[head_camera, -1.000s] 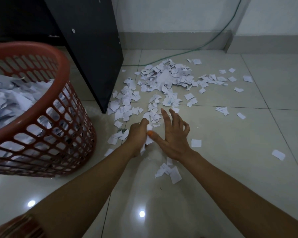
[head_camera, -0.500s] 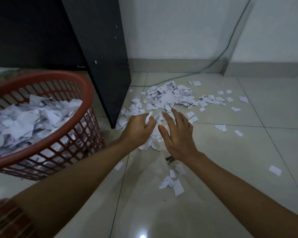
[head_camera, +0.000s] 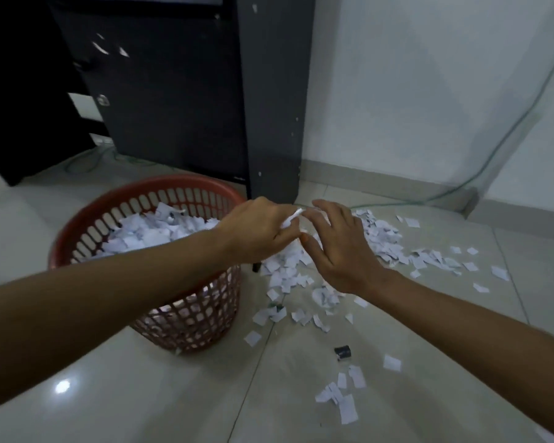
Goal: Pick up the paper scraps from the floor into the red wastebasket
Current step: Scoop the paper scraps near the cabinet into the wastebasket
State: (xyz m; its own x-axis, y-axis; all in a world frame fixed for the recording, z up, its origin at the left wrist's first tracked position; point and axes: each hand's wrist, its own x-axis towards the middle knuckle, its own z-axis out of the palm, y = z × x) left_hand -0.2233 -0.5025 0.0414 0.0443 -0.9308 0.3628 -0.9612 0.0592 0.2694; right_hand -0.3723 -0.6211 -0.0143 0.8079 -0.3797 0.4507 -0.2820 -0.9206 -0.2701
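Left hand grip: a small bunch of white paper scraps (head_camera: pixel 291 218) is held in the curled fingers of the left hand (head_camera: pixel 256 230); one white end sticks out at the top.
Right hand grip: the right hand (head_camera: pixel 336 247) is held up beside the left one with its fingers spread and a little bent; whether any paper is pressed under it cannot be told.
Where the hands are: both are lifted off the floor, and the fingertips almost meet.
Way to the basket: the round red plastic wastebasket with a holed wall (head_camera: pixel 77 233) lies at about 9 o'clock from the held bunch, and its near rim is just under the left wrist.
Nearer hand: the left hand is nearer the basket, so a short move to 9 o'clock is likely all that is needed before the paper is let go.
Basket fill: it is already heaped with white paper, so new pieces could slide off the top.
Paper still on the floor: a big pile of white torn paper pieces (head_camera: pixel 384 241) is spread at 3 o'clock from the hands, and a small cluster (head_camera: pixel 343 398) lies at 5 o'clock.
Floor: shiny pale tiles (head_camera: pixel 173 394) are seen, so thin paper may be hard to lift.
Room: a dark cabinet (head_camera: pixel 186 91) stands at 12 o'clock behind the basket, and a thin green cable (head_camera: pixel 506 139) runs down the white wall at 2 o'clock.
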